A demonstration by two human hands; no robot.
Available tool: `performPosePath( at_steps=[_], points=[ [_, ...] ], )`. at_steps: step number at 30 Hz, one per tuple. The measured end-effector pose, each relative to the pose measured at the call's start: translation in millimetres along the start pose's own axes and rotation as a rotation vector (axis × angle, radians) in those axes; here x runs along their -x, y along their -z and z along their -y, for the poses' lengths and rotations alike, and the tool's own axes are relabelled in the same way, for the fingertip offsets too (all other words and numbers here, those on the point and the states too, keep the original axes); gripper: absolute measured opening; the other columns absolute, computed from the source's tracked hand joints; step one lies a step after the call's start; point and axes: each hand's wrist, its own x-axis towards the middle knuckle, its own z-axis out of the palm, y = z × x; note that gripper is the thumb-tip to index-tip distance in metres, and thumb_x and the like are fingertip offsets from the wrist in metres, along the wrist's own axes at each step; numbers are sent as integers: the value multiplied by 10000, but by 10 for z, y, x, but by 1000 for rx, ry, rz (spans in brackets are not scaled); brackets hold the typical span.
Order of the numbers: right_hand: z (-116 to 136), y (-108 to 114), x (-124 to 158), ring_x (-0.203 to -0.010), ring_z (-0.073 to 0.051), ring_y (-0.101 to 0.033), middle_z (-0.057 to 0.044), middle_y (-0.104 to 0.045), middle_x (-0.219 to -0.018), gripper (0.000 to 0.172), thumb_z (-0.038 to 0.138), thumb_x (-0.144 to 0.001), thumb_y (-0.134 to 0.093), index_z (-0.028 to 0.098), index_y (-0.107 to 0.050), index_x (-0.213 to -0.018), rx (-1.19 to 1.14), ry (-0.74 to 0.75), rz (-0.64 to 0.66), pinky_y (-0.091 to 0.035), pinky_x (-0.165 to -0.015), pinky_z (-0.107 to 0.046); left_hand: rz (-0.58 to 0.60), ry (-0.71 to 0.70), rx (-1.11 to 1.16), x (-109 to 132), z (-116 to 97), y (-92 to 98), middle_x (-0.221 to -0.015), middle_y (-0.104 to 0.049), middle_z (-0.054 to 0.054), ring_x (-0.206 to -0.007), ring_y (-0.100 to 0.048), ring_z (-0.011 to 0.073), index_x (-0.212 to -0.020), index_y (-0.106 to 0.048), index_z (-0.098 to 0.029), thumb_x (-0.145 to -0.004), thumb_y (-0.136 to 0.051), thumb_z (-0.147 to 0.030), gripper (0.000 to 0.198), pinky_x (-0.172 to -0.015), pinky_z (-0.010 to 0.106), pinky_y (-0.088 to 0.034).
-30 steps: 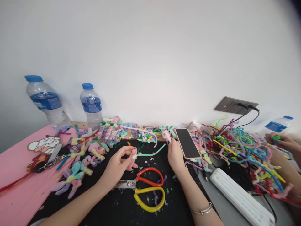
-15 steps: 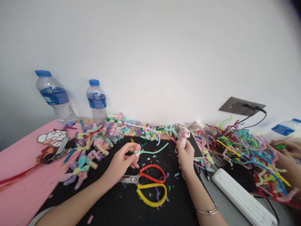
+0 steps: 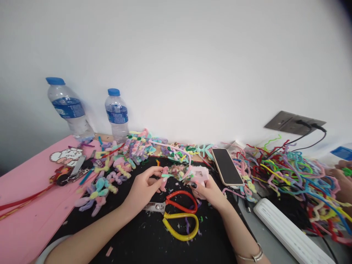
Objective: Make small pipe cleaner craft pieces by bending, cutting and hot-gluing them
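Between the fingers of my left hand (image 3: 147, 185) is a pink fuzzy piece (image 3: 164, 172), with a mint-green stem (image 3: 167, 176) at its side pointing right. My right hand (image 3: 210, 190) grips a pale pink glue gun (image 3: 200, 173), its front end turned left toward the pink piece. Coloured fuzz clings around that front end, so its tip cannot be made out. Just below both hands, scissors with one red and one yellow handle (image 3: 181, 215) lie on the black mat (image 3: 137, 238).
Behind the hands are piled pipe cleaners (image 3: 137, 148) and two water bottles (image 3: 117, 115). A phone (image 3: 227, 167), a power strip (image 3: 291, 231) and tangled stems (image 3: 297, 176) lie right. Another person's hand (image 3: 339, 179) shows at the right edge.
My right hand has swung the glue gun left and down from beside the phone, bringing its front near the pink piece. The phone is now uncovered. The view has shifted slightly.
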Motion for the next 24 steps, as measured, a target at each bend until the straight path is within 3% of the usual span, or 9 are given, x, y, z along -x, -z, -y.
performPosePath(
  at_steps=[6, 24],
  points=[
    [2, -62, 3, -409, -51, -282, 99, -375, -465, 312, 457, -734, -599, 178, -460, -723, 95, -33, 39, -209, -396, -195, -2, -14, 0, 21, 11, 4, -808, -633, 16, -582, -658, 165, -1030, -574, -181, -779, -550, -291, 275, -526, 265, -509],
    [-78, -34, -7, -428, -58, -281, 89, -343, -505, 268, 430, -815, -542, 175, -479, -760, 137, 16, 69, -230, -405, -192, -6, -37, 7, 12, 21, 1, -819, -594, 4, -565, -644, 147, -1012, -562, -189, -781, -545, -268, 244, -506, 248, -494]
  ],
)
